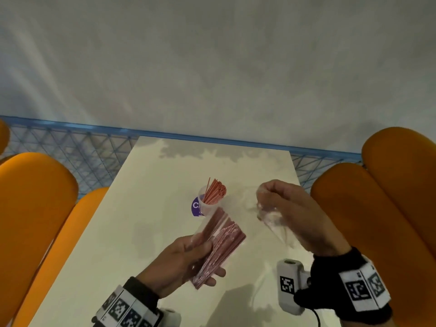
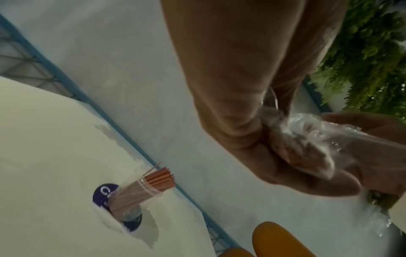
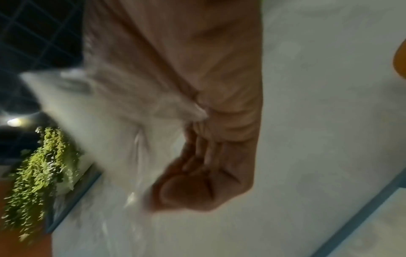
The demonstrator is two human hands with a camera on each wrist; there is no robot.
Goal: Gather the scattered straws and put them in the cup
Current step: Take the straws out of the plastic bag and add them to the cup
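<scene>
In the head view, a clear plastic cup [image 1: 210, 202] stands upright at the middle of the frame on a cream table [image 1: 151, 208], over a purple round sticker [image 1: 196, 206] with white lettering. A bunch of thin orange-red straws [image 1: 215, 190] stands in the cup, their tips fanning above its rim, one of them sticking up higher than the rest.

Just below the cup, toward the lower centre of the frame, the left hand [image 1: 186, 263] grips a clear plastic packet of pink-red straws [image 1: 218, 244]. Thumb and fingers are curled round its lower half, and its upper end points up toward the cup, very near its base; whether the two touch cannot be told. In the left wrist view the cup [image 2: 140, 193] sits at the lower left, while the fingers at the right close on crumpled clear film with reddish straw ends inside.

To the right of the cup, the right hand [image 1: 290, 213] is raised above the table with its fingers curled, pinching a piece of crumpled transparent wrapper [image 1: 271, 218] that hangs below the knuckles. The right wrist view is blurred and shows the curled fingers [image 3: 197, 173] with whitish film beside them.

Orange chair backs [image 1: 35, 208] fill both lower sides of the frame, and a blue mesh railing [image 1: 82, 149] runs behind the table.
</scene>
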